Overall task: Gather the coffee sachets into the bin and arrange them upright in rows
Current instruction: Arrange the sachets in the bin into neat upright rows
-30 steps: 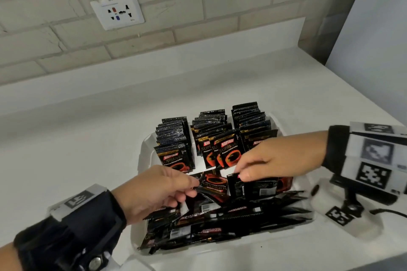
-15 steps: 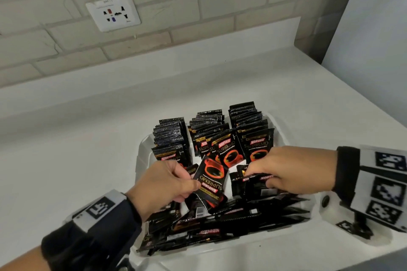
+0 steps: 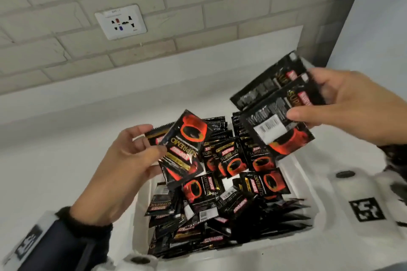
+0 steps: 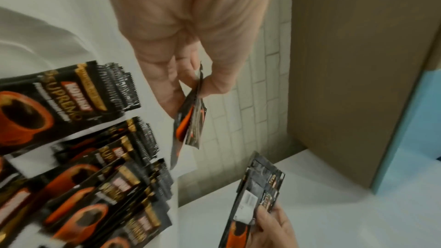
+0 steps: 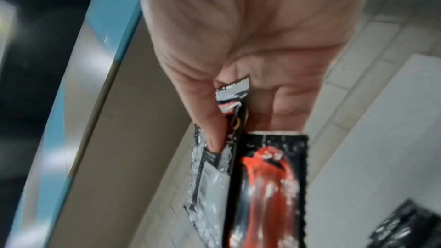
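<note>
A white bin (image 3: 305,179) on the counter holds black and red coffee sachets. Upright rows (image 3: 229,156) stand at its far end and a loose heap (image 3: 220,222) lies at the near end. My left hand (image 3: 132,154) is raised above the bin's left side and pinches a few sachets (image 3: 185,145) between thumb and fingers. In the left wrist view that hand (image 4: 190,82) grips its sachets (image 4: 190,123) edge-on. My right hand (image 3: 343,103) is lifted over the bin's far right and holds a few fanned sachets (image 3: 275,108); the right wrist view shows them (image 5: 260,176) pinched.
The bin sits on a white counter (image 3: 55,160) against a brick wall with a socket plate (image 3: 120,21). A pale panel (image 3: 378,17) rises at the right. A white device with a black square marker (image 3: 365,205) lies right of the bin.
Both hands have risen out of the bin, each carrying sachets taken from the loose heap. The right hand moved up and to the right; the head view has closed in on the bin.
</note>
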### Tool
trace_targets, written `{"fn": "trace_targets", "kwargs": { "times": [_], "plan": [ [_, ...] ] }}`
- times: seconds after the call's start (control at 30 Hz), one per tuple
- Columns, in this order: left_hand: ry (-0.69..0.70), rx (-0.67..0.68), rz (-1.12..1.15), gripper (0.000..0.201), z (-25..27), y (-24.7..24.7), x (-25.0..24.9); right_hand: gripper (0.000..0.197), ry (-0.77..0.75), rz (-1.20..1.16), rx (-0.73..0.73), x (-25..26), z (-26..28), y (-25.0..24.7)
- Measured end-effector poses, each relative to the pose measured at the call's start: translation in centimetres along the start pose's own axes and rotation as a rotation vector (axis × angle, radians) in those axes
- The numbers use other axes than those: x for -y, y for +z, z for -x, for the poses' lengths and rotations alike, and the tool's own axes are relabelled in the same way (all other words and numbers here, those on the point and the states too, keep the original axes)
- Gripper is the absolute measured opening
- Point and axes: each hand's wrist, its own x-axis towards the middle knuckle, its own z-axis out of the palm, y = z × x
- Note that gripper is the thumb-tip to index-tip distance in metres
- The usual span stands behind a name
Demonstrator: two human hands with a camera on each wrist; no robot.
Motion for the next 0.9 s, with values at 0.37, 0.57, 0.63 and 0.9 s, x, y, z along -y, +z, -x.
{"fn": "trace_targets", "kwargs": {
  "times": [0.37,0.57,0.63,0.9],
  "plan": [
    [0.151,0.028,-0.021,0.045,2.1,3.4,1.7,0.031,0.181,-0.354,0.025,-1.9,1.2,7.7],
    [0.049,0.206,0.107,0.033,2.6,4.2,2.1,0.026,0.205,-0.242,-0.115,-2.5,1.6,8.2],
    [0.048,0.263,0.022,0.062,2.4,4.1,2.5,0.027,0.172,-0.189,-0.126,-2.5,1.7,8.4],
    [0.021,0.122,0.089,0.045,2.1,5.2,3.2,0.048,0.172,-0.081,-0.137,-3.5,1.5,9.0]
  ]
}}
